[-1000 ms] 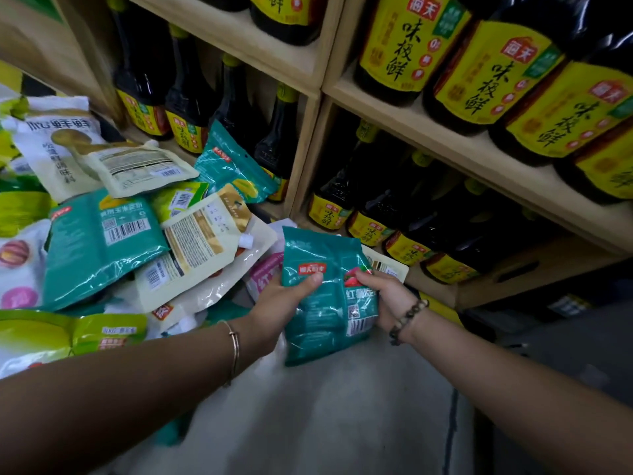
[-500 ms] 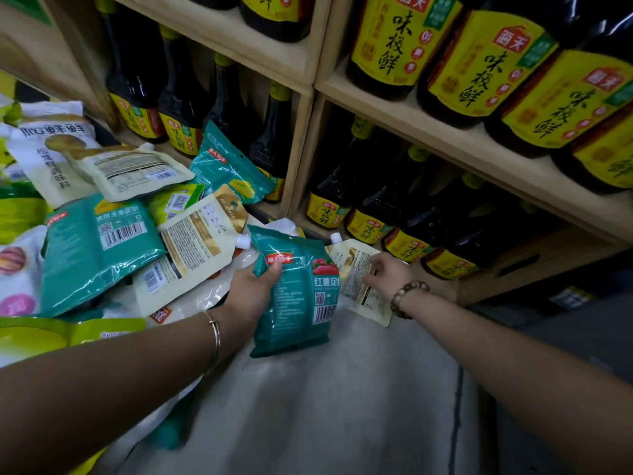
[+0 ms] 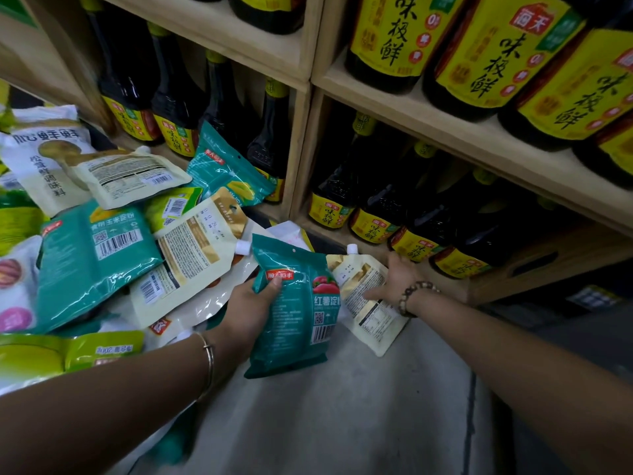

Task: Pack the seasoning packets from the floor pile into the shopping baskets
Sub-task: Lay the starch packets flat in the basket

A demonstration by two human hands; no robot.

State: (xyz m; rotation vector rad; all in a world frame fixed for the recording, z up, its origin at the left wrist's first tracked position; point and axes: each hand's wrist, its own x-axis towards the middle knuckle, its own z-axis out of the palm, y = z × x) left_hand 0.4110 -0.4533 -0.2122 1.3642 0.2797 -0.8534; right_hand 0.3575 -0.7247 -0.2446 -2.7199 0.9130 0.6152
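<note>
Teal packet (image 3: 295, 332) gripped in left hand (image 3: 249, 305).

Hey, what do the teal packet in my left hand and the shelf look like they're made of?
Teal packet: probably glossy plastic film; it creases and shows glare. Shelf: pale unpainted wood or wood-look board, matt, with faint grain.

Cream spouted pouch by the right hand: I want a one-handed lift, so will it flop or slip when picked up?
Probably floppy: the cream spouted pouch lies flat and creased on the floor, so it may sag from a corner grip. Likely slippery, since its film looks glossy. Its white cap seems the stiffest hold.
</note>
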